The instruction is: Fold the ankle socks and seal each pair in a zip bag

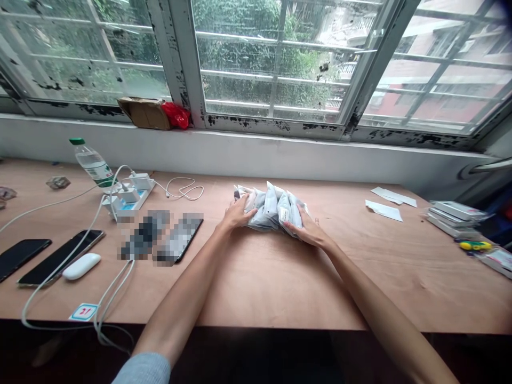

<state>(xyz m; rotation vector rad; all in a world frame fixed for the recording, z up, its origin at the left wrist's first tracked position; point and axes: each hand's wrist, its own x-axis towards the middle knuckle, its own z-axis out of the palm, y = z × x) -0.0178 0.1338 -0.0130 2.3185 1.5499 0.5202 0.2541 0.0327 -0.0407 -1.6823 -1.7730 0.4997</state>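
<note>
A row of several clear plastic packets [271, 205] with greyish contents stands packed side by side on the wooden table [276, 288]. My left hand [238, 214] grips the left end of the row, thumb on the near side. Around the right end curls my right hand [307, 230], its thumb next to a small white label [284, 214] on one packet. The two hands press the packets together between them. What is inside the packets I cannot make out, and some fingertips are hidden behind the plastic.
On the left are a bottle [93, 162], a power strip [138, 200] with chargers and cables, several phones including one dark one [64, 258], and a white mouse [81, 266]. Paper slips [384, 210], stacked flat boxes [456, 216] and a yellow-green tool [475, 245] lie right.
</note>
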